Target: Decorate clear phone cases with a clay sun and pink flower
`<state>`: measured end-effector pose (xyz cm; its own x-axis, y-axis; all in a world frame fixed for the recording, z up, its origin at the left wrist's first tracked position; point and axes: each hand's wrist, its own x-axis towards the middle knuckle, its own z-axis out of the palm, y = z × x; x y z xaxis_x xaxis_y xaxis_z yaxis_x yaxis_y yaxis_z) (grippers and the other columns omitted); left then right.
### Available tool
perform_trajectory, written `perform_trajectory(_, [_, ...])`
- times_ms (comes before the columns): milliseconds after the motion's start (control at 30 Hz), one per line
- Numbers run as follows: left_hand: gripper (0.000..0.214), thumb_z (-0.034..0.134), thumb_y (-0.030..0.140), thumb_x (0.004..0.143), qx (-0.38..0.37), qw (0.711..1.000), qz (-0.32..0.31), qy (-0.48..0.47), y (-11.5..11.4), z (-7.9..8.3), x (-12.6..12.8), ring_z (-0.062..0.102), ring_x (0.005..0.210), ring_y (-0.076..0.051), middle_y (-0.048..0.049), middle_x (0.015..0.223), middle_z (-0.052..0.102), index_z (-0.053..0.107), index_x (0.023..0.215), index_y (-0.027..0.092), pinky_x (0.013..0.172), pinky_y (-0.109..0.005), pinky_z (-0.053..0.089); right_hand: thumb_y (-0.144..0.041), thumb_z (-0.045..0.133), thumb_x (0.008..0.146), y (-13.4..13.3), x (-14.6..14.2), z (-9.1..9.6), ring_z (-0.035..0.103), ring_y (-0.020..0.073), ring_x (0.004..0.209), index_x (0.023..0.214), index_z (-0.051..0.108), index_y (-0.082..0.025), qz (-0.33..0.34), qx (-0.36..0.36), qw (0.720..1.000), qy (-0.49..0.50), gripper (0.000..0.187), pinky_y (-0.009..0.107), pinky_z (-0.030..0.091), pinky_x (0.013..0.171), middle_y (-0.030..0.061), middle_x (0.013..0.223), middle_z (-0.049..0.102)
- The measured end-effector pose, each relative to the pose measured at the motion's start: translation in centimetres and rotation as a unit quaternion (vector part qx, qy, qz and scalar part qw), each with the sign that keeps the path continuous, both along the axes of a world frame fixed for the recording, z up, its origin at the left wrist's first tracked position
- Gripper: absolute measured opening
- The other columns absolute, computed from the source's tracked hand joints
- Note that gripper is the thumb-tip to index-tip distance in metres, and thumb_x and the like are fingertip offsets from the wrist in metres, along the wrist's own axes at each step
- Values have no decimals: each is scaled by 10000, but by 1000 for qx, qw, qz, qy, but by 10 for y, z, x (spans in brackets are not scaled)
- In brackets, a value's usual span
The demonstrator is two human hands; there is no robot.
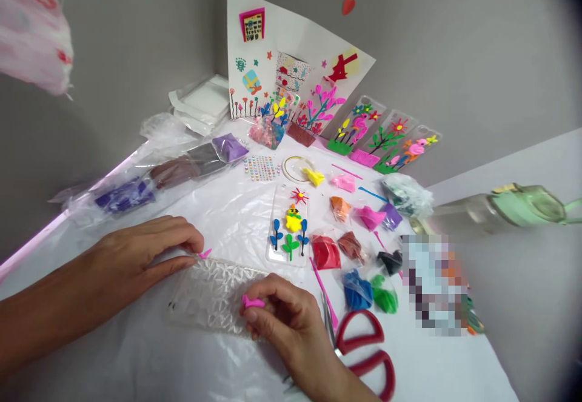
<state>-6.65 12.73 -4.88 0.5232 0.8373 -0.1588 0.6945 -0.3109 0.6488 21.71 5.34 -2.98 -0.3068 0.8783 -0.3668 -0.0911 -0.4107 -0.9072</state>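
Observation:
A clear phone case (pixel 213 296) with a faceted pattern lies on the white table cover in front of me. At its far left corner, my left hand (pixel 159 247) is closed, thumb and fingers pinching a small bit of pink clay (pixel 205 253) whose tip sticks out. Over the right part of the case, my right hand (pixel 286 317) pinches another piece of pink clay (pixel 253 302) between thumb and fingers. Beyond the case rests a decorated clear case (pixel 291 226) with a yellow chick, a red flower and blue and green plants in clay.
Red-handled scissors (pixel 361 332) lie beside my right wrist. Several wrapped clay lumps, including a blue one (pixel 357 290), spread to the right, near a bottle (pixel 486 211) on its side. Bagged clay (pixel 173 171) sits at left. Decorated cases (pixel 386 138) lean at the back by a drawn card (pixel 291 32).

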Motion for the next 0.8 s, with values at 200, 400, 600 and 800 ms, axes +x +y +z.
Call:
perform_trajectory(200, [169, 530, 430, 1036, -28, 997, -16, -68, -7, 8, 15, 659, 1020, -150, 72, 1097, 702, 660, 1049, 322, 887, -248, 479, -319, 770, 897, -1, 1, -1, 499, 83, 641, 902, 694, -171, 11, 14, 1000, -8, 166, 191, 383, 594, -16, 719, 587])
perform_trajectory(400, [203, 506, 418, 1060, -26, 994, -31, -103, -14, 9, 37, 599, 1049, -170, 45, 1068, 667, 655, 987, 300, 915, -283, 464, -310, 757, 903, -2, 1, -1, 493, 90, 652, 895, 691, -171, 18, 27, 999, -19, 154, 203, 377, 600, -14, 730, 585])
perform_trajectory(600, [284, 429, 337, 1092, 51, 994, -38, -86, -12, 6, 38, 560, 1039, -181, 15, 1052, 645, 647, 925, 264, 897, -297, 452, -306, 746, 896, -1, 1, -1, 483, 96, 648, 880, 691, -174, 21, 34, 999, -33, 144, 212, 371, 597, -13, 727, 576])
perform_trajectory(800, [253, 423, 309, 1089, 58, 995, -26, -81, -11, 3, 37, 570, 1011, -177, 14, 1026, 640, 630, 952, 257, 855, -294, 477, -307, 754, 878, -2, 1, 1, 495, 101, 650, 869, 695, -172, 22, 32, 998, -44, 148, 217, 375, 598, -8, 729, 585])
